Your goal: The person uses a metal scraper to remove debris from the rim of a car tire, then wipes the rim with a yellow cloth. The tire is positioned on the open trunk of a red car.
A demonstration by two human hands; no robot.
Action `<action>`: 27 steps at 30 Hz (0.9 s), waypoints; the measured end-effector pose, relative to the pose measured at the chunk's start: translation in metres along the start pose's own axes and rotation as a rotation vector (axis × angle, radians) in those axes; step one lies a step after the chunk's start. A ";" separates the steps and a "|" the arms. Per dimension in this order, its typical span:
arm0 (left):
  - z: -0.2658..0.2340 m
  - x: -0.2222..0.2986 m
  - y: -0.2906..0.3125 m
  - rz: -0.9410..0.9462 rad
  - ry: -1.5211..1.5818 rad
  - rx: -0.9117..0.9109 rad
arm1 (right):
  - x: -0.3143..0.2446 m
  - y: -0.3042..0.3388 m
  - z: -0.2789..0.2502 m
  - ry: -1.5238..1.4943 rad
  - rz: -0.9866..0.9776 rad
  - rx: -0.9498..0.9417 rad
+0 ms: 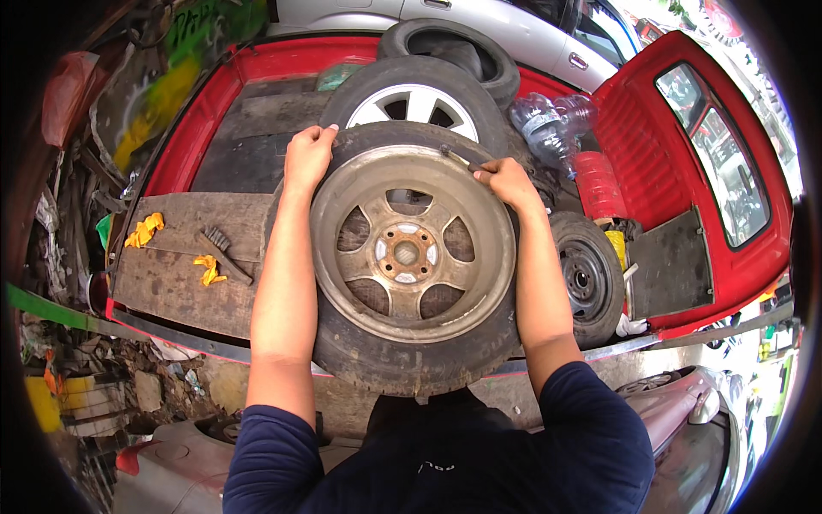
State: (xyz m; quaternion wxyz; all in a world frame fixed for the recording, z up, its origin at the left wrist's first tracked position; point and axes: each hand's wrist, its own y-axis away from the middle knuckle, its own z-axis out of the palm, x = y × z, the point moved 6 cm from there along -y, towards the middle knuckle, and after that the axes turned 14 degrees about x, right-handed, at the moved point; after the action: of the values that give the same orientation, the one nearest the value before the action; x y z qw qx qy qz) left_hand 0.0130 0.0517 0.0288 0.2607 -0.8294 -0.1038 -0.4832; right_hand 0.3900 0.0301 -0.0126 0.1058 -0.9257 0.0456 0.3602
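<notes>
In front of me a worn tyre (377, 364) sits on a dull, dirty wheel rim (411, 314) with a rusty hub. My left hand (310, 158) is closed over the tyre's far left edge, its fingers mostly hidden from view. Between the fingers of my right hand (511, 182) is a small brush (463, 160), its dark bristles at the far right edge of the rim. Left of the wheel, on a wooden board (184, 295), lie a dark scrubbing brush (224, 254) and two crumpled orange cloth-like scraps (145, 230).
The wheel rests at the side of a red pickup bed (180, 141). Behind it lie a tyre with a silver rim (342, 90) and a bare tyre (505, 81). Large plastic bottles (544, 128) and a smaller wheel (589, 278) stand to the right.
</notes>
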 end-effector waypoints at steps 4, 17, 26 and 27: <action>0.004 -0.002 0.002 0.010 -0.007 -0.016 | -0.010 0.000 0.020 -0.054 -0.059 0.071; 0.005 -0.003 0.000 0.025 -0.005 -0.020 | -0.005 -0.002 0.017 -0.058 0.001 0.103; 0.005 -0.003 0.001 0.020 -0.007 -0.015 | 0.010 0.000 0.000 -0.121 0.130 0.019; 0.005 -0.003 0.001 0.025 -0.005 -0.025 | 0.006 -0.001 -0.001 -0.105 0.076 0.064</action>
State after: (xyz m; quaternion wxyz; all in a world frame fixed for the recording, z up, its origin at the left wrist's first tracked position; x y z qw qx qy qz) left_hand 0.0157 0.0542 0.0243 0.2561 -0.8349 -0.0879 -0.4792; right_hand 0.3951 0.0304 -0.0160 0.1238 -0.8993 0.0865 0.4105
